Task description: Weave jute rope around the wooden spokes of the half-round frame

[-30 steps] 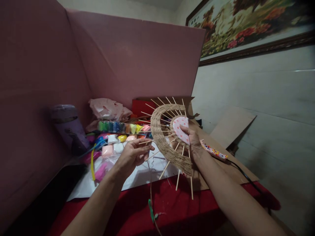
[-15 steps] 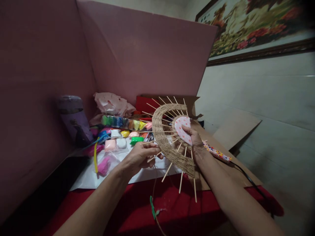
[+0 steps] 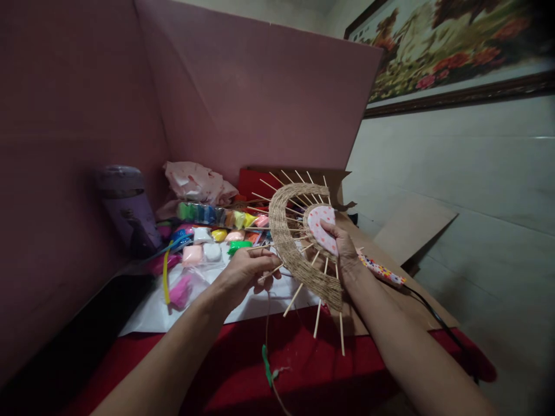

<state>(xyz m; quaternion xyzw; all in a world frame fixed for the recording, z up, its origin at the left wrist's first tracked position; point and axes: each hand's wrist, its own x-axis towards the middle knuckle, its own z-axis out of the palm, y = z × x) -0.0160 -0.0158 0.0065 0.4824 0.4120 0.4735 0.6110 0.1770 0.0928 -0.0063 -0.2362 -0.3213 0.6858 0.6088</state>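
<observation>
My right hand (image 3: pixel 342 248) grips a half-round twine-woven stick frame by its inner half-disc, the thumb pressed on the spotted pink fabric (image 3: pixel 319 230). Thin wooden sticks fan out from this centre through a wide band of jute twine (image 3: pixel 284 231). My left hand (image 3: pixel 255 267) is closed at the frame's lower left, beside two stick ends, with the fingertips partly hidden. From its fingers a loose strand of twine (image 3: pixel 267 326) hangs down past a green strip (image 3: pixel 266 361) over the red cloth.
Packets of coloured clay (image 3: pixel 212 252) lie on white paper at the left, near a purple tumbler (image 3: pixel 130 214) and crumpled pink fabric (image 3: pixel 197 182). A flower-patterned tool with a black cord (image 3: pixel 381 268) rests on cardboard (image 3: pixel 427 306) to the right. Pink panels stand behind.
My left hand has shifted slightly left and down, and the hanging twine with its green strip has moved a little left. My right hand keeps its hold on the woven frame.
</observation>
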